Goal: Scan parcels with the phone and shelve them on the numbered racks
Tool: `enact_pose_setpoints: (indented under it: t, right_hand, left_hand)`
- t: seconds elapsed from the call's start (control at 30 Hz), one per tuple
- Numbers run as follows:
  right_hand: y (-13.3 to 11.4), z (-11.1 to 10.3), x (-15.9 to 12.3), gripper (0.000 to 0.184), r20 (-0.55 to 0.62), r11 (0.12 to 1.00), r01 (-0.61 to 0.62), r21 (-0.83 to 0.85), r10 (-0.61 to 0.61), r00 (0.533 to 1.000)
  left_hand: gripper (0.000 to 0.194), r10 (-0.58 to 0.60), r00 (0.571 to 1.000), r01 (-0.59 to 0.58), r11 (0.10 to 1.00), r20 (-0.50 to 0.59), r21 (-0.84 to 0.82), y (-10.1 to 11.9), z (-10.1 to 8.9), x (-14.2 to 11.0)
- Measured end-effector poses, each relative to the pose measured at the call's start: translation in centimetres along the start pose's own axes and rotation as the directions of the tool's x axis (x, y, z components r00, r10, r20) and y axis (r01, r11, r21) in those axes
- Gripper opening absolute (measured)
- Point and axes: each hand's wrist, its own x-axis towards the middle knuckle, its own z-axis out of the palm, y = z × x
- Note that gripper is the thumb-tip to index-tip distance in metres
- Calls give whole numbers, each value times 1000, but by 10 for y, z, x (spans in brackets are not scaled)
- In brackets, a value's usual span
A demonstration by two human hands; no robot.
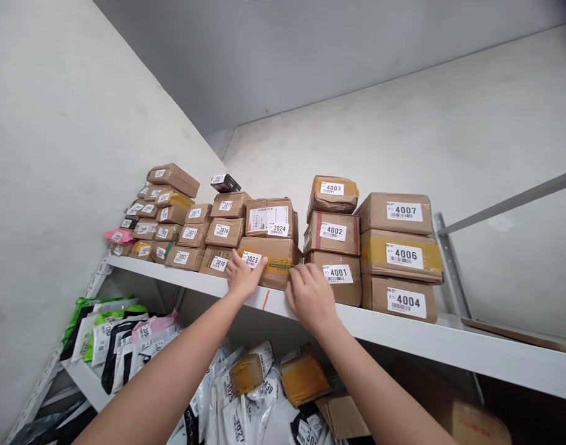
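A brown cardboard box labelled 3023, with yellow tape across its front, sits on the white shelf. My left hand is spread against the left part of its front, thumb and fingers apart around the label. At the box's lower right edge, my right hand has its fingers bent and close together; their tips are partly hidden. Box 3024 rests on top of box 3023. Just right of my right hand stands box 4001, beneath box 4002 and box 4003.
To the left are more stacked parcels, with box 3010 nearest. Box 4004 is at the bottom of the right stack. The shelf's front edge crosses below. Plastic mailing bags and another carton lie underneath.
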Motion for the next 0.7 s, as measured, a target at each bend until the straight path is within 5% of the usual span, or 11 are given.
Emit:
enact_pose_setpoints:
  t: [0.07,0.17,0.3,0.43,0.57,0.7]
  right_hand:
    - [-15,3,0,47,55,999,-30,15,30,998]
    - [-33,4,6,76,204,962,-264,69,246,948]
    - [-37,-2,19,81,320,851,-501,158,436,841]
    - [-29,-11,19,81,289,821,-539,189,478,830]
    - [-26,-24,12,76,273,843,-510,173,457,847]
    - [-27,-34,10,74,265,855,-482,190,428,864]
  left_hand:
    - [86,-36,998,36,999,-51,-10,-3,2,1]
    - [79,-56,995,54,998,-84,-26,0,1,2]
    - [80,-183,982,177,977,-45,-119,10,-6,5]
    - [80,-211,977,202,964,-34,-172,15,-14,3]
    - [83,-87,994,79,990,-62,-115,9,-27,-3]
    - [121,212,969,-233,954,127,187,-1,-53,-1]
